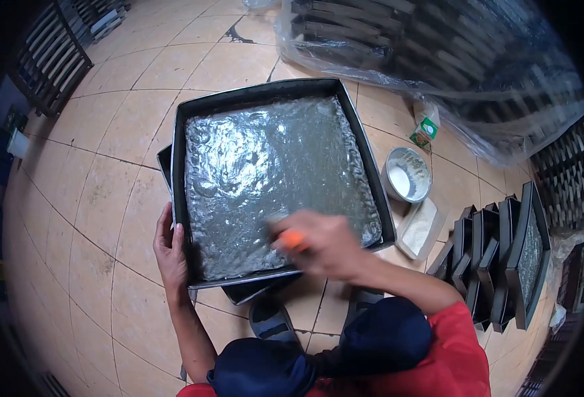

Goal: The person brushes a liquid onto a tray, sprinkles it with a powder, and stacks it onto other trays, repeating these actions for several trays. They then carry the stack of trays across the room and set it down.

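Note:
A large square dark metal baking pan (272,165) lies tilted in front of me, on top of another dark pan (259,289) that shows at its lower edge and left side. A shiny wet grey film coats its inside. My left hand (171,251) grips the pan's left wall near the lower corner, thumb by the rim. Over the pan's lower right part, my right hand (328,245) is closed on what looks like a brush with an orange handle (294,240). Motion blurs this hand, and the brush's head is smeared.
Right of the pan stand a metal bowl (408,175) with white stuff in it, a white tray (419,228) of pale powder and a small green box (424,132). Several dark pans (494,258) stand on edge farther right. Plastic sheeting (398,73) covers racks behind; tiles (106,198) form the floor.

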